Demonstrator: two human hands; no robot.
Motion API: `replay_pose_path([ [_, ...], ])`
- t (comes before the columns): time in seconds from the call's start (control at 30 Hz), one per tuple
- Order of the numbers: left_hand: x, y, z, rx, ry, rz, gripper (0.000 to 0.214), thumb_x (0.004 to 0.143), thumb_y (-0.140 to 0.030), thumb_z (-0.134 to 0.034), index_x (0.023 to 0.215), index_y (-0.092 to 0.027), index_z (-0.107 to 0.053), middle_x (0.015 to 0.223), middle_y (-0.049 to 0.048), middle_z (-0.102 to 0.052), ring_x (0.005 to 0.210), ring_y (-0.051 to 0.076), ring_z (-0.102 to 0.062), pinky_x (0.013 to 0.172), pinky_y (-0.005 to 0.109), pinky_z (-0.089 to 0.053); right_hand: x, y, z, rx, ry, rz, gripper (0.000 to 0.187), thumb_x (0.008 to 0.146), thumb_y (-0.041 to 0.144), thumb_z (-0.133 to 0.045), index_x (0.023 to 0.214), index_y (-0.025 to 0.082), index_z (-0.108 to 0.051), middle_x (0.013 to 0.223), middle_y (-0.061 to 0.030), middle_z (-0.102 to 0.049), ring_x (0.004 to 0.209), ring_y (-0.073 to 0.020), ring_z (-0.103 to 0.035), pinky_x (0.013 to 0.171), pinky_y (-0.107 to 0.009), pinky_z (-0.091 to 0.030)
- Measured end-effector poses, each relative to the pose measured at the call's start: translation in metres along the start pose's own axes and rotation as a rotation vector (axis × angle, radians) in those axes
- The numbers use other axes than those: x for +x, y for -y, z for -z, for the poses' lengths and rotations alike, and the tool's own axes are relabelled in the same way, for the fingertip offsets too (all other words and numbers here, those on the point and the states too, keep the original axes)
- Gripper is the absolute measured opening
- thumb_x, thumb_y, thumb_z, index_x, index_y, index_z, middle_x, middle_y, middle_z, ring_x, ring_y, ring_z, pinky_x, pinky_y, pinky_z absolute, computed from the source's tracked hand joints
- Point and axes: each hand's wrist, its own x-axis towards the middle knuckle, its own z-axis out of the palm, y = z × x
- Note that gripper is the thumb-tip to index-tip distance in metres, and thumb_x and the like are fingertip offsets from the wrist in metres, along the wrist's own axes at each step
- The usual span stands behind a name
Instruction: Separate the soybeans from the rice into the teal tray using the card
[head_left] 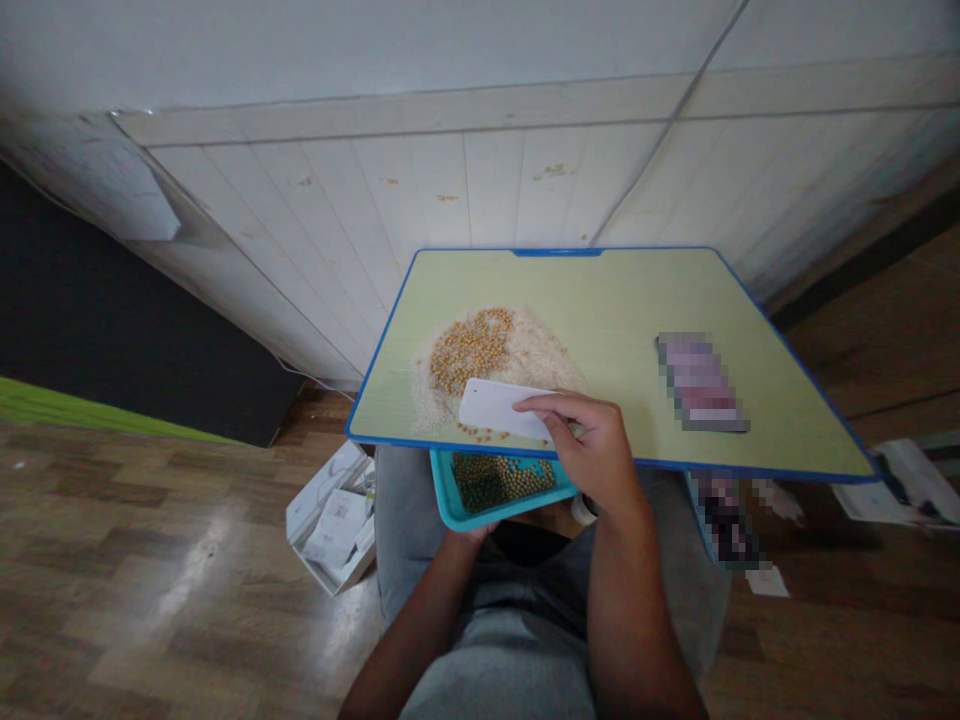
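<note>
My right hand [596,445] grips a flat white plastic scraper [491,404] with a small hole near one corner, held low over the table's front edge. Beside and beyond it lies a patch of yellow soybeans [471,352], with pale rice-like grains [544,350] around them. A few beans sit close to the front edge, below the scraper. Under that edge, my left hand [475,535] supports a turquoise tray [444,492]; its fingers are mostly hidden beneath. Yellow beans and darker green beans are inside the tray.
The small table [615,300] has a pale green top with a blue rim. A blurred phone-like item [701,385] rests on its right side. On the floor at left stands an open white box [330,520] with papers. A panelled wall [420,190] rises behind.
</note>
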Motion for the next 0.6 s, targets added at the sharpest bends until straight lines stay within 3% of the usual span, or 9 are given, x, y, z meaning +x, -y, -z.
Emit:
replay_pose_path([
  [0.1, 0.0018, 0.0009, 0.0059, -0.042, -0.045, -0.010, 0.059, 0.116, -0.046, -0.027, 0.132, -0.029, -0.081, 0.154, -0.0001, -0.073, 0.166, 0.023, -0.040, 0.138, 0.053, -0.029, 0.0002, 0.0008, -0.0002, 0.002, 0.009, 0.001, 0.034, 0.097, 0.016, -0.059, 0.098, 0.031, -0.090, 0.100, -0.0023, -0.089, 0.094, -0.0213, -0.084, 0.088, -0.035, -0.066],
  [0.23, 0.0014, 0.0021, 0.0062, -0.073, -0.053, -0.023, 0.055, 0.116, -0.040, -0.030, 0.132, -0.030, -0.082, 0.155, -0.0014, -0.073, 0.166, 0.021, -0.041, 0.138, 0.047, -0.029, -0.0003, 0.0020, -0.0006, 0.015, 0.026, -0.004, 0.034, 0.096, 0.016, -0.059, 0.098, 0.031, -0.090, 0.099, -0.0022, -0.089, 0.092, -0.0213, -0.084, 0.085, -0.035, -0.066],
  [0.4, 0.0011, 0.0027, 0.0033, -0.093, -0.075, -0.028, 0.054, 0.115, -0.036, -0.030, 0.133, -0.032, -0.081, 0.156, -0.0033, -0.071, 0.165, 0.022, -0.042, 0.138, 0.051, -0.028, -0.0003, 0.0037, -0.0009, 0.037, 0.047, 0.007, 0.035, 0.096, 0.014, -0.058, 0.097, 0.030, -0.089, 0.098, -0.0026, -0.089, 0.092, -0.0209, -0.083, 0.084, -0.034, -0.065],
  [0.6, 0.0011, 0.0002, 0.0044, -0.110, -0.120, 0.006, 0.057, 0.115, -0.033, -0.027, 0.128, -0.025, -0.082, 0.152, 0.0024, -0.075, 0.167, 0.022, -0.039, 0.138, 0.051, -0.027, 0.0012, 0.0065, -0.0008, 0.056, 0.082, 0.030, 0.035, 0.096, 0.012, -0.058, 0.095, 0.029, -0.089, 0.096, -0.0021, -0.089, 0.088, -0.0195, -0.083, 0.081, -0.031, -0.064],
])
